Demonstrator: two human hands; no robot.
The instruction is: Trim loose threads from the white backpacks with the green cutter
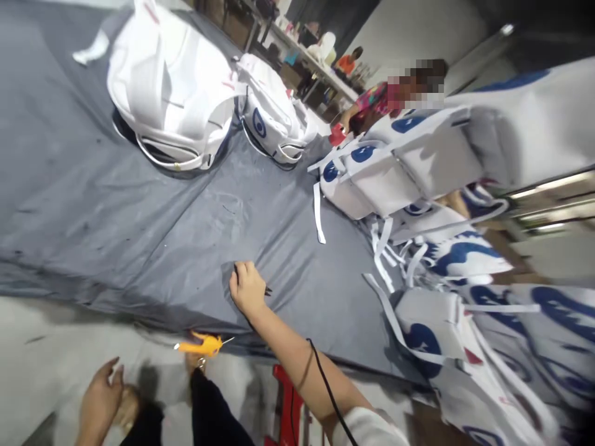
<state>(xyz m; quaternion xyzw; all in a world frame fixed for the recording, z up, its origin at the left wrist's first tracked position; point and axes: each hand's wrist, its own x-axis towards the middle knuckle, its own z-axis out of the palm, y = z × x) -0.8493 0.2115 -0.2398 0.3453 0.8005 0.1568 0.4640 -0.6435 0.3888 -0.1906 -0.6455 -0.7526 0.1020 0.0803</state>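
Observation:
My right hand [248,288] rests on the grey table cover [181,248] near its front edge, fingers curled. Dark pointed tips of a small tool [268,291] stick out beside it; the rest is hidden under the palm. Low at the left, beside my leg, my left hand [101,399] hangs with its fingers loosely bent and apart, holding nothing visible. An orange-yellow gun-shaped tool [204,344] with a thin tip shows below the table edge, between my two hands. Farther back on the table sit a large white backpack [186,87] and a smaller white bag [272,111] with a blue eye print.
White bags with blue prints [400,167] are piled at the right, loose white straps [383,257] trailing from them. More printed bags [446,347] lie at the lower right. A red stand [281,409] is under the table edge. Another person [379,99] works across the table.

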